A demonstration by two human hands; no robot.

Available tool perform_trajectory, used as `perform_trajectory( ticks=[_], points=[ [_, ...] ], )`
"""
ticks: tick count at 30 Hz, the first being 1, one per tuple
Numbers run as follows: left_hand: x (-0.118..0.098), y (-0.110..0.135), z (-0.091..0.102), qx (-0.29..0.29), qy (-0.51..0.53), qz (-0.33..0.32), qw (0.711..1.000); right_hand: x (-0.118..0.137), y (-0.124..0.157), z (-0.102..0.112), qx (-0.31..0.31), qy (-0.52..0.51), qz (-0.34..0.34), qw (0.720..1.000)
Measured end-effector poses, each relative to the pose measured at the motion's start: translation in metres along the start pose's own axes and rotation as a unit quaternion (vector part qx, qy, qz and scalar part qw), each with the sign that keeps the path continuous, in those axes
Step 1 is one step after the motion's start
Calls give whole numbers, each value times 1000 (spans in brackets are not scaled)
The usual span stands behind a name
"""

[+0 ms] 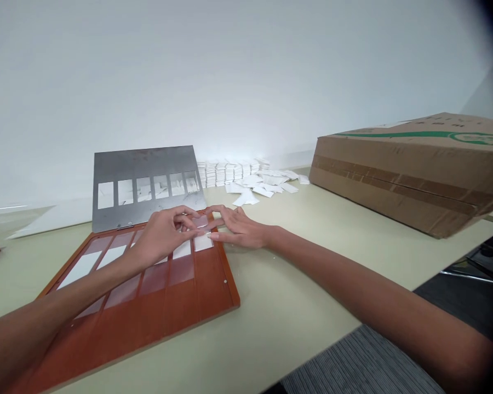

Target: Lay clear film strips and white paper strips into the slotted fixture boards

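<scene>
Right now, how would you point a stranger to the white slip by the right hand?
On the pale table, find the reddish-brown wooden board. In its row of windows, look far right: the white paper slip sits there under the fingertips of the right hand, the last in the row.

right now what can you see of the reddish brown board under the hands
A flat reddish-brown board with a wood-like finish lies askew on the pale table. Two rows of rectangular recessed panes cross it, several holding white paper slips. A small metal stud sits near its right edge, and what looks like a hinge joins its far edge to a grey metal plate. The left hand and right hand reach over its far right corner.
</scene>
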State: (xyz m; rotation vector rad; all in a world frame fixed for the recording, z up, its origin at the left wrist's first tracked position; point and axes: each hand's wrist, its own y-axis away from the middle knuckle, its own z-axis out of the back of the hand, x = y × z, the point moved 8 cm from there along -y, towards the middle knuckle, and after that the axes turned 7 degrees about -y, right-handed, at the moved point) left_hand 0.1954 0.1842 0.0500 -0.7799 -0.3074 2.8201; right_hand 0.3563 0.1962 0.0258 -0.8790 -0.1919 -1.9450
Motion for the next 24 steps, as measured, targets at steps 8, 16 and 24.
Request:
perform_trajectory(
  ticks=[8,16,24],
  points=[
    [12,2,-7,7,45,57,997,-3,-2,-1,0,-13,-1,1000],
    [16,2,-10,14,84,87,993,-1,-2,-1,1,4,-5,1000],
    [14,-2,-12,27,75,112,991,-2,-3,-4,14,22,15,1000]
  ],
)
